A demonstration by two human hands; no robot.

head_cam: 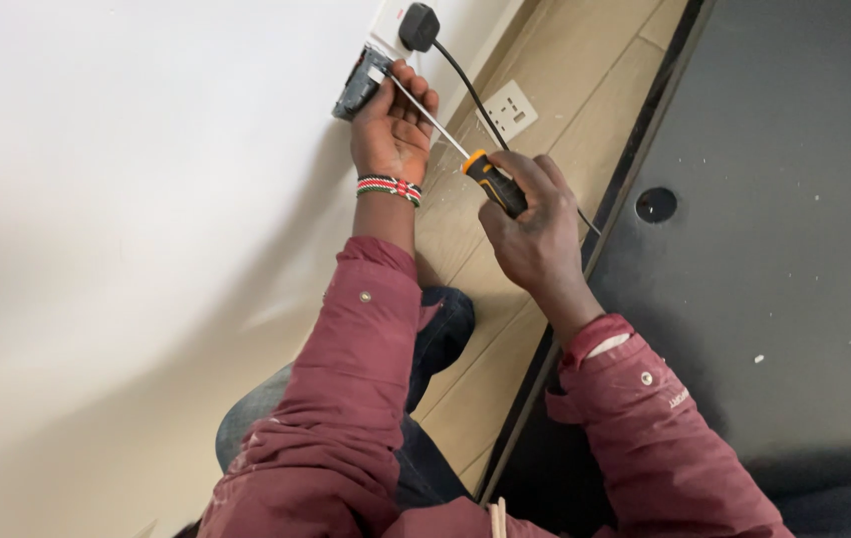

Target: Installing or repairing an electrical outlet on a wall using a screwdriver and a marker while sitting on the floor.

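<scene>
Tech 1: Maroon jacket sleeves (346, 399) nearest. Right hand (535, 234)?

Tech 2: Fingers closed on orange-and-black-handled screwdriver (490, 182); shaft reaches far left to the grey socket box (361, 83) on the white wall.

Tech 1: Left hand (393, 125)?

Tech 2: Fingers closed around that box.

Black plug (419, 26) in wall outlet; loose white socket plate (510, 110) on floor; dark desk (794, 199).

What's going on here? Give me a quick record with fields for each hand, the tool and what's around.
left hand: grips the grey socket box at the white wall
right hand: holds the screwdriver by its orange and black handle
tool tip: aimed at the box, behind the left fingers
nearby: black plug with its cable, loose white socket plate on the wooden floor
</scene>
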